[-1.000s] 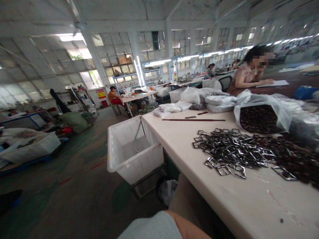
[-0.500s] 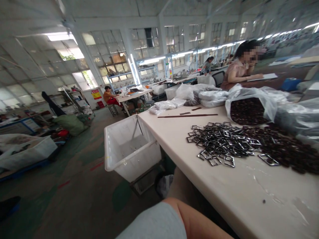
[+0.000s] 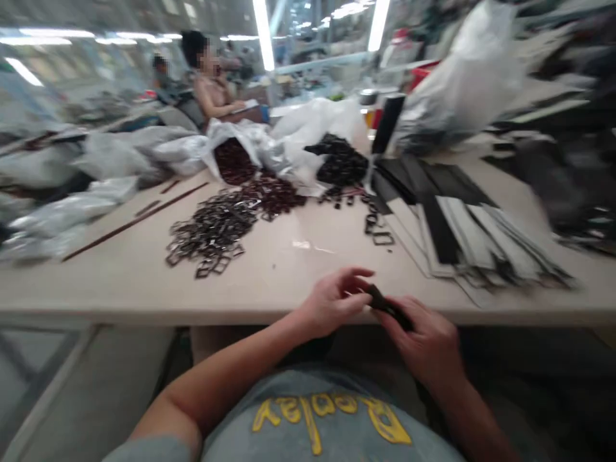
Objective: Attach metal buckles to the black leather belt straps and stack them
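Observation:
Over the table's front edge, my right hand (image 3: pixel 426 330) grips a small dark strip-like piece (image 3: pixel 389 309). My left hand (image 3: pixel 337 298) meets the upper end of this piece with bent fingers; motion blur hides the exact contact. Beyond my hands, to the left, lies a heap of metal buckles (image 3: pixel 209 224), with a dark red-brown pile of small parts (image 3: pixel 274 194) behind it. A few loose buckles (image 3: pixel 382 239) are just beyond my hands. Dark and white strips (image 3: pixel 445 237) are stacked to the right.
The pale table (image 3: pixel 120 289) spans the view. Along its back stand plastic bags, one open with red-brown parts (image 3: pixel 233 160), another with black parts (image 3: pixel 341 160). A long thin strip (image 3: pixel 135 221) lies at the left. A seated person (image 3: pixel 214 96) is across the table.
The view has swung right and down from the aisle to the table. Both my hands and the dark piece have come into view; the white bin has left it.

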`<action>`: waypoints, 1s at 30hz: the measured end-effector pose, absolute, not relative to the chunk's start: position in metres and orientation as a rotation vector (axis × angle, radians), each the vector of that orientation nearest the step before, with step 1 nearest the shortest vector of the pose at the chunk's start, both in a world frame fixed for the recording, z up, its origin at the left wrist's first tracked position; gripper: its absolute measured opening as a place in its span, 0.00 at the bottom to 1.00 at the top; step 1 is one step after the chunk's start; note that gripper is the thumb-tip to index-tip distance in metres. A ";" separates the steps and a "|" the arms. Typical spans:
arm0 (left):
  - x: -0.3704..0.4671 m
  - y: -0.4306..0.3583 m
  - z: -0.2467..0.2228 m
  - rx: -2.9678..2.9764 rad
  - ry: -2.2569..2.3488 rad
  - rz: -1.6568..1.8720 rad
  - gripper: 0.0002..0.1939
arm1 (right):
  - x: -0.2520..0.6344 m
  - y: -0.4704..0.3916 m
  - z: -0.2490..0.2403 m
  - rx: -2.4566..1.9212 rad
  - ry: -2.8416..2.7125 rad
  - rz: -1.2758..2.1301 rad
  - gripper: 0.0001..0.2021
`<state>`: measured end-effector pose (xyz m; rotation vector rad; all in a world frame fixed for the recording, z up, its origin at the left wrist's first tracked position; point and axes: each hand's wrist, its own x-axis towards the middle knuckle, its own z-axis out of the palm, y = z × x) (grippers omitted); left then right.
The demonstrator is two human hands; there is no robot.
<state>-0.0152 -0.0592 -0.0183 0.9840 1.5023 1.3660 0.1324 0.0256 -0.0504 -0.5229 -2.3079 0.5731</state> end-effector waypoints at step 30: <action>-0.047 -0.010 -0.003 2.239 1.860 0.983 0.09 | 0.169 0.063 -0.044 -0.914 -2.214 0.693 0.06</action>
